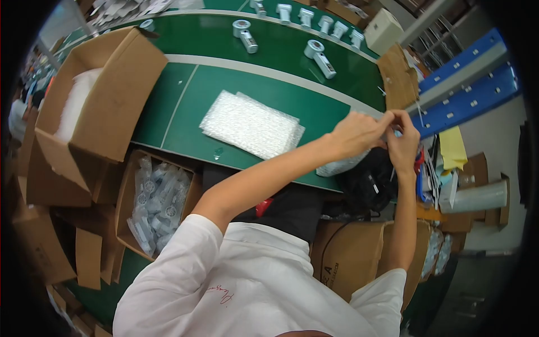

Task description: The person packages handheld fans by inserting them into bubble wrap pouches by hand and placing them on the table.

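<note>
My left hand (359, 135) and my right hand (402, 143) meet over the right end of the green table, fingers pinched together at the tips. Whatever sits between the fingertips is too small or hidden to make out. Under my left hand lies a bubble-wrap bundle (341, 165), partly covered by my wrist; its contents do not show. A black bag (368, 185) is just below my hands at the table's edge. To the left, a stack of flat bubble-wrap sheets (250, 124) rests on the green table (185, 121).
White handheld devices (321, 60) lie on the green conveyor belt (191, 36), with several more standing behind. At left, an open carton (112, 106) leans above a box of bagged devices (160, 196). A cardboard box (351, 258) stands by my right side, blue racks (466, 101) beyond.
</note>
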The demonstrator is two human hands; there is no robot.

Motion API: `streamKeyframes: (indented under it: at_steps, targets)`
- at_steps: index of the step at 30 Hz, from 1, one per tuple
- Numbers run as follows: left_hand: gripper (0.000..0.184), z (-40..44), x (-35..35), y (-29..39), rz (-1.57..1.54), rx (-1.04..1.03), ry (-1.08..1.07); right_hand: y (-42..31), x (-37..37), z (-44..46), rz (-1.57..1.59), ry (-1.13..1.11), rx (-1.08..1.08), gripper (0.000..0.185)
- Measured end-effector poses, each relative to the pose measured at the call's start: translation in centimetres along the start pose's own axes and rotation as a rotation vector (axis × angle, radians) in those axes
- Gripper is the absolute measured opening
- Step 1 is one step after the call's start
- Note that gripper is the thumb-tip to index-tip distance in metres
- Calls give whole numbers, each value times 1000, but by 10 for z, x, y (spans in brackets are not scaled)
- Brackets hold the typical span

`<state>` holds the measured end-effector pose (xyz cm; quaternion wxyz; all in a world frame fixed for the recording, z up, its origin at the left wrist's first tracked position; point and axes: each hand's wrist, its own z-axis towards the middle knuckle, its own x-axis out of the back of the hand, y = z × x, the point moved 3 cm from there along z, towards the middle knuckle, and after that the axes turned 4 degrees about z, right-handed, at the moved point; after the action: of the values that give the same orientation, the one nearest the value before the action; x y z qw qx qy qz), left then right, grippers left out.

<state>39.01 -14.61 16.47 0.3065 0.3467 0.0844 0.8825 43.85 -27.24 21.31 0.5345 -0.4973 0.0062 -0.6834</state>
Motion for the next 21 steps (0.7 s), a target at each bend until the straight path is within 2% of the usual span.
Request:
streamKeyframes:
  at_steps: [3,5,7,8,11,15,17,18,20,21]
  targets:
    - [58,-5,10,2,12,36,12,-10,1,-6,106,-40,-14,47]
    - [44,-11,15,-5,-107,149,63,-6,0,-12,185,-5,-104,47]
    - [31,-15,4,-16,-36,1,115,-5,-3,-16,258,-1,-91,48]
    - [27,-15,4,-13,-57,-8,123,-14,-4,-16,256,5,-62,47]
    - [27,-18,13,-14,-86,-32,149,-29,-1,-7,278,-66,6,53]
    - [27,-26,81,2,-113,-96,177,-90,23,-10,395,79,201,57]
    - [26,-46,128,16,-98,-149,206,-136,43,-12,432,196,410,70]
    - [26,-63,149,19,-92,-131,206,-155,63,-14,304,188,500,84]
    - [27,-104,193,25,-114,-51,198,-193,103,-14,53,33,811,79]
    - [27,-125,217,31,-42,14,213,-184,97,-10,62,41,795,79]
